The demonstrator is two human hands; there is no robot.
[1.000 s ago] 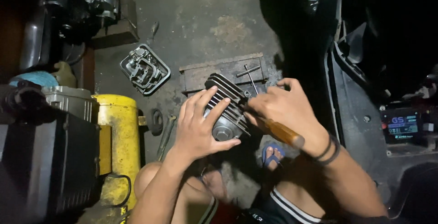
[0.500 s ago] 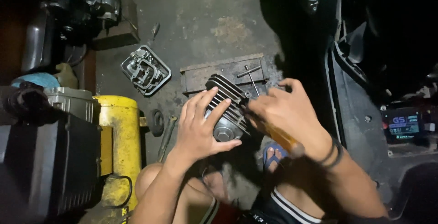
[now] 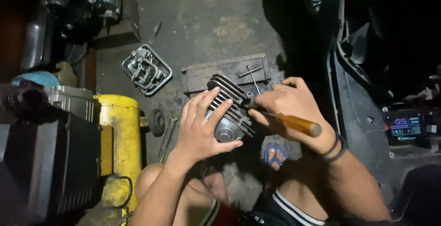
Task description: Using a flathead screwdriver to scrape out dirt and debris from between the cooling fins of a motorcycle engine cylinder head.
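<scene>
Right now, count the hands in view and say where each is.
2. The left hand grips the finned metal cylinder; the right hand holds an orange-handled screwdriver against its fins. No others show.

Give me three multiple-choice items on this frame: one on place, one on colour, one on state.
1. Where does the yellow tank lie from the finned cylinder?
A. camera-left
B. camera-right
C. on top of it

2. What colour is the screwdriver handle?
A. blue
B. amber-orange
C. green

3. What is the left hand doing?
A. hanging free
B. holding a wrench
C. gripping the finned cylinder

Key: 1 A, the tank sits near the left edge of the view. 2 B, the handle in the right hand shows amber-orange. 3 C, the left fingers wrap over the fins.
</scene>
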